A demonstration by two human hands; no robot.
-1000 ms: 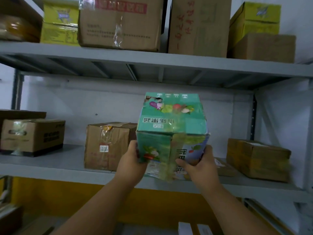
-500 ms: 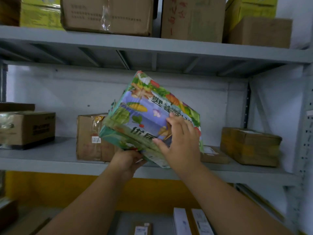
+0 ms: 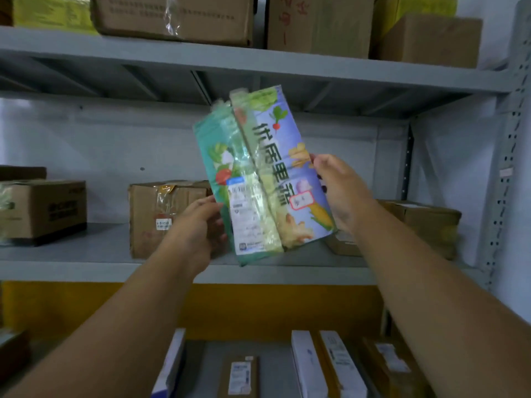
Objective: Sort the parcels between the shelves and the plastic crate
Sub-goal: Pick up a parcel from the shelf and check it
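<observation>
A colourful parcel box, printed with vegetables and sealed with clear tape, is held up in front of the middle shelf, tilted with its labelled face toward me. My left hand grips its lower left side. My right hand holds its right edge, thumb on the front. A white shipping label and a small red-framed sticker show on the box. No plastic crate is in view.
Brown cartons stand on the middle shelf. Larger cartons and yellow boxes fill the top shelf. Below, several slim parcels lie on the lower shelf. A perforated upright stands at the right.
The box has been turned between both hands from a flat tilt to nearly upright, so its labelled face now shows. My right hand shifted from the front to the right edge.
</observation>
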